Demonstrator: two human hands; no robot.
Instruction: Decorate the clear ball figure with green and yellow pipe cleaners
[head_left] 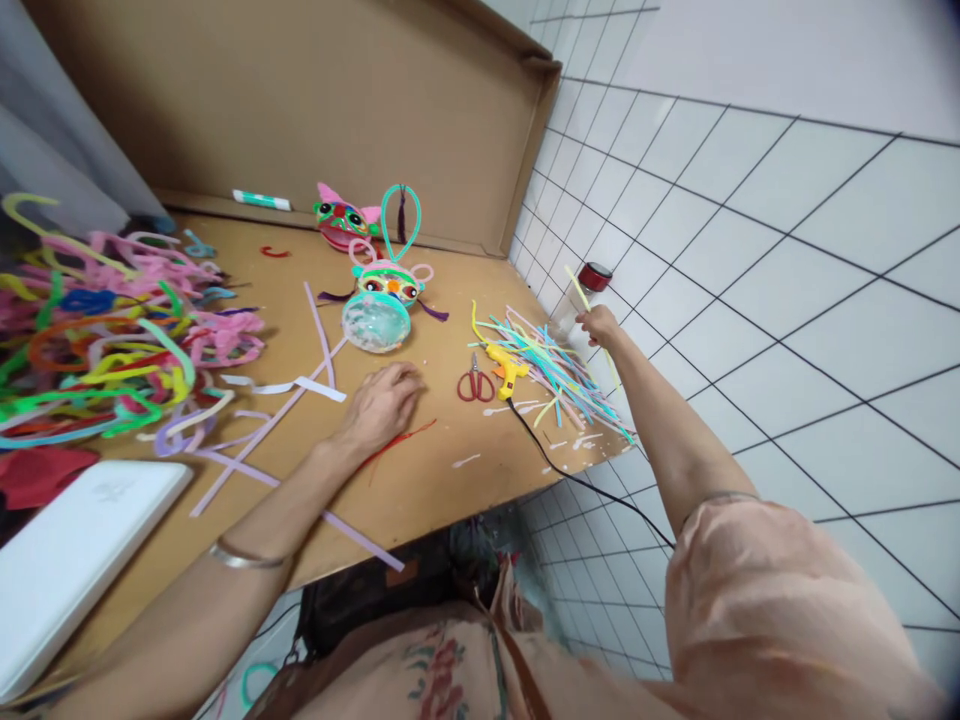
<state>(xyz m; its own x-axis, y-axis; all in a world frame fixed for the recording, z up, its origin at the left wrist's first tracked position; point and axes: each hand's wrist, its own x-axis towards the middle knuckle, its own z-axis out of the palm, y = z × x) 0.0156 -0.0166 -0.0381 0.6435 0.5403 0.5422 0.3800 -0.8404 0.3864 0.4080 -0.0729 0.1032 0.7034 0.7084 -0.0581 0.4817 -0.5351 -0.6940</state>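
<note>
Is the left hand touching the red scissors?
Apart. The head view shows the left hand resting flat on the cardboard table, with a plain strip of bare cardboard between its fingertips and the red scissors.

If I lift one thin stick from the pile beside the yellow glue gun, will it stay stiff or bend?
The sticks look thin and long, so one would probably feel very light. The yellow one in the right hand stays fairly straight, suggesting some stiffness. They lie loosely crossed, so neighbours may shift.

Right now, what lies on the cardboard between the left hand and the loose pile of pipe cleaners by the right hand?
In the head view, red scissors and a yellow glue gun lie between the left hand and the pipe cleaner pile.
</note>
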